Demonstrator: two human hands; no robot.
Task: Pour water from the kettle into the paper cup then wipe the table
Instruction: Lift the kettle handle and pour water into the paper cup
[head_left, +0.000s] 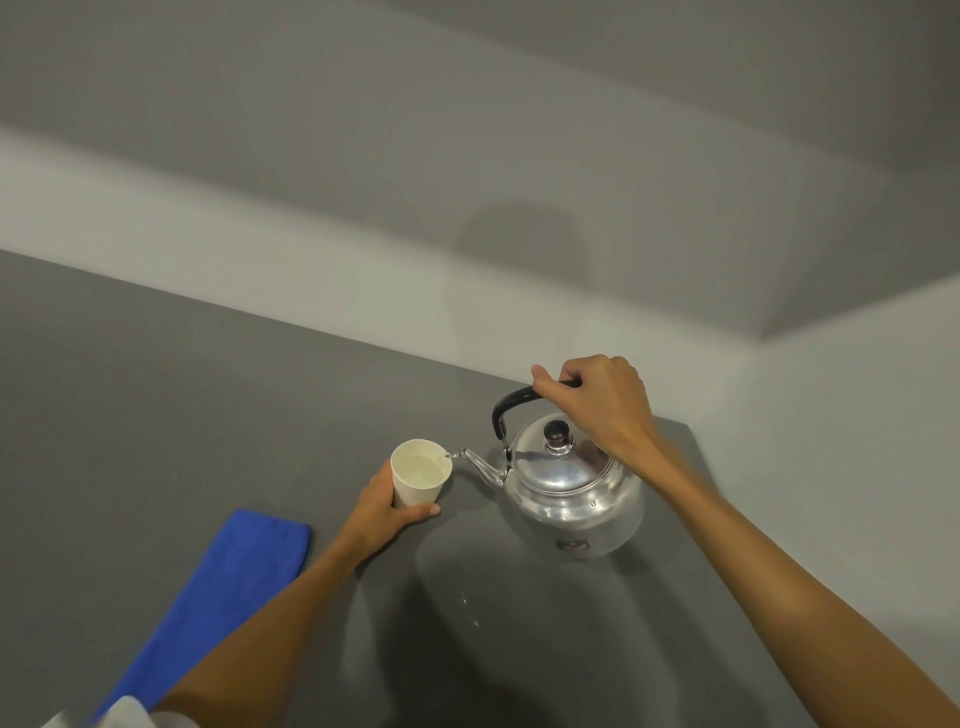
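A shiny metal kettle (569, 488) with a black knob and black handle is lifted off the grey table (182, 415) and tilted to the left. My right hand (597, 400) grips its handle from above. The spout tip sits at the rim of a white paper cup (420, 470), and a thin stream of water runs into it. The cup holds water. My left hand (387, 512) wraps around the cup's lower side and holds it upright.
A folded blue cloth (218, 597) lies on the table at the lower left, beside my left forearm. A few water drops (470, 610) glint on the table in front of the kettle. Light walls close the table's far side and right side.
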